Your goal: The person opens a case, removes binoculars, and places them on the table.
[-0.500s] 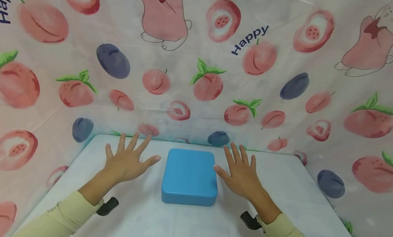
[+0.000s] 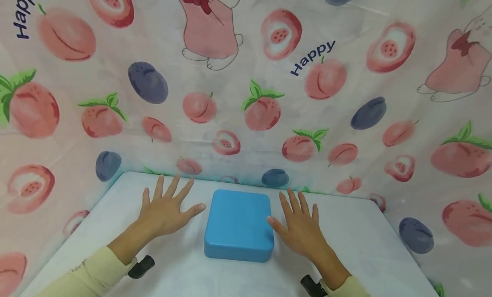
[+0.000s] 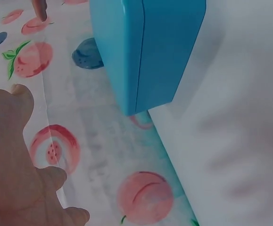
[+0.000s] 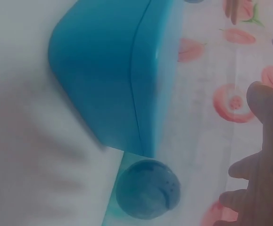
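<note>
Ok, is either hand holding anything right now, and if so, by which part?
Nothing is held: the left hand and right hand are spread, one on each side of the blue box.

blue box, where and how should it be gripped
Probably by the opposite side walls of the blue box, below the seam: left hand from the left, right hand from the right. It lies flat on the white table, and its smooth top offers no visible handle.
</note>
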`<action>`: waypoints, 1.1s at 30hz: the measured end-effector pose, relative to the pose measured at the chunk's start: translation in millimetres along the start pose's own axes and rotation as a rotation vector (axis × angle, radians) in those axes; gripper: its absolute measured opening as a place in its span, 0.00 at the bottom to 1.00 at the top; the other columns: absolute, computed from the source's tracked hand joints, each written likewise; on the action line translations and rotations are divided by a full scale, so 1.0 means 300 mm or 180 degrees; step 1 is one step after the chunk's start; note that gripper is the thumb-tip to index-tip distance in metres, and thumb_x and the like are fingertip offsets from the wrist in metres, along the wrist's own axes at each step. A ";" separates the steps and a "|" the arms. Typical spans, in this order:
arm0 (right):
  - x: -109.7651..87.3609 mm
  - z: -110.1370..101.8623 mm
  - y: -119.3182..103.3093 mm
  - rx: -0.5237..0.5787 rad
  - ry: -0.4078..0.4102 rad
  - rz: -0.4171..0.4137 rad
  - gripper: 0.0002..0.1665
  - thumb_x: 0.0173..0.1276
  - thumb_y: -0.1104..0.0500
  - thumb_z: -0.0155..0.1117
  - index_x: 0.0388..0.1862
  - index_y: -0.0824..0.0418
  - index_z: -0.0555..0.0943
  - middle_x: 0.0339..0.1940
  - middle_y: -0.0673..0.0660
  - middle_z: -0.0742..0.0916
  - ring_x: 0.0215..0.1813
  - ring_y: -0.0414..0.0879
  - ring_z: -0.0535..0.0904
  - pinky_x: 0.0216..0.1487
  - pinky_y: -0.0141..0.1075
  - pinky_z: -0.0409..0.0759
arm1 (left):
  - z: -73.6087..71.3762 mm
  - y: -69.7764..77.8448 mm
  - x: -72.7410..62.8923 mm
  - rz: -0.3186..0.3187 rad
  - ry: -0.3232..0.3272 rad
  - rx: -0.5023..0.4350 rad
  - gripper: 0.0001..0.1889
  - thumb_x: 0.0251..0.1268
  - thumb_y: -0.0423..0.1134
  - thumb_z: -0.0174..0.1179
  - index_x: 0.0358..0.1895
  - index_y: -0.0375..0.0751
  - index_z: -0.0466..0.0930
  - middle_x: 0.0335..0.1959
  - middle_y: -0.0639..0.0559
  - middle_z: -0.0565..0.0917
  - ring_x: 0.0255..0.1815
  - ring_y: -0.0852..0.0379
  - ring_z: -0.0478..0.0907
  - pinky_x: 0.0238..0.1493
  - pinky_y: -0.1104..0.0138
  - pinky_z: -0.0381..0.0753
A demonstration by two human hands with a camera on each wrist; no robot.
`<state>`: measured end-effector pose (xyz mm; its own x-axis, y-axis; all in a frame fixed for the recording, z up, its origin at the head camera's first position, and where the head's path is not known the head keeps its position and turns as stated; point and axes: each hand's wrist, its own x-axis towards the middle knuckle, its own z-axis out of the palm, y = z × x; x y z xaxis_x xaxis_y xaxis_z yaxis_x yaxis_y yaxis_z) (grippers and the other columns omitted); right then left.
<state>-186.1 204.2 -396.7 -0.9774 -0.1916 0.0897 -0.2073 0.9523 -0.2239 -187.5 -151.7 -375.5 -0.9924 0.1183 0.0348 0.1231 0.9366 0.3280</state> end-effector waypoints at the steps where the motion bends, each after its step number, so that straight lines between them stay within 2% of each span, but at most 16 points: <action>1: -0.001 0.007 0.000 -0.0018 -0.0009 0.0001 0.52 0.76 0.29 0.52 0.87 0.55 0.53 0.89 0.62 0.53 0.88 0.68 0.40 0.78 0.79 0.36 | 0.004 0.000 -0.002 -0.0002 -0.0014 0.0002 0.50 0.67 0.80 0.46 0.85 0.55 0.53 0.87 0.34 0.48 0.84 0.20 0.34 0.74 0.20 0.31; 7: -0.009 0.042 -0.005 -0.0037 -0.0016 0.0025 0.51 0.76 0.29 0.52 0.86 0.54 0.55 0.89 0.62 0.56 0.88 0.67 0.43 0.78 0.80 0.40 | 0.029 -0.005 -0.012 0.0013 -0.0027 -0.0004 0.50 0.67 0.80 0.45 0.85 0.54 0.54 0.87 0.34 0.48 0.84 0.20 0.35 0.75 0.21 0.33; 17: -0.020 0.066 -0.005 0.0134 -0.0116 0.0028 0.51 0.76 0.29 0.53 0.86 0.54 0.56 0.89 0.61 0.56 0.88 0.67 0.43 0.78 0.80 0.41 | 0.079 0.006 -0.019 0.0062 -0.0012 -0.0082 0.50 0.65 0.80 0.48 0.84 0.55 0.56 0.87 0.36 0.51 0.85 0.22 0.36 0.76 0.22 0.32; 26: -0.025 0.092 0.001 0.0176 -0.0178 0.0054 0.51 0.75 0.30 0.55 0.86 0.55 0.57 0.88 0.61 0.57 0.88 0.68 0.45 0.77 0.80 0.43 | 0.120 0.013 -0.017 0.0059 -0.0071 -0.0191 0.51 0.65 0.80 0.49 0.84 0.55 0.55 0.87 0.37 0.49 0.86 0.23 0.32 0.76 0.22 0.30; 29: -0.025 0.103 0.005 0.0297 -0.0212 0.0043 0.50 0.76 0.31 0.56 0.86 0.56 0.57 0.89 0.61 0.56 0.88 0.68 0.45 0.77 0.80 0.43 | 0.129 0.018 -0.014 0.0061 -0.0092 -0.0197 0.51 0.65 0.79 0.49 0.84 0.54 0.56 0.87 0.37 0.49 0.86 0.24 0.32 0.76 0.22 0.30; 33: -0.024 0.121 0.003 0.0713 -0.0365 0.0001 0.52 0.77 0.32 0.54 0.86 0.60 0.54 0.89 0.62 0.54 0.88 0.67 0.44 0.80 0.76 0.45 | 0.140 0.023 -0.022 0.0010 -0.0167 -0.0221 0.50 0.65 0.79 0.51 0.84 0.54 0.57 0.87 0.37 0.50 0.86 0.24 0.33 0.76 0.22 0.30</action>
<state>-181.0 197.7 -432.8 -0.9732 -0.2292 -0.0184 -0.1987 0.8785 -0.4345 -180.0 -132.1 -413.1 -0.9901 0.1400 -0.0131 0.1237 0.9113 0.3927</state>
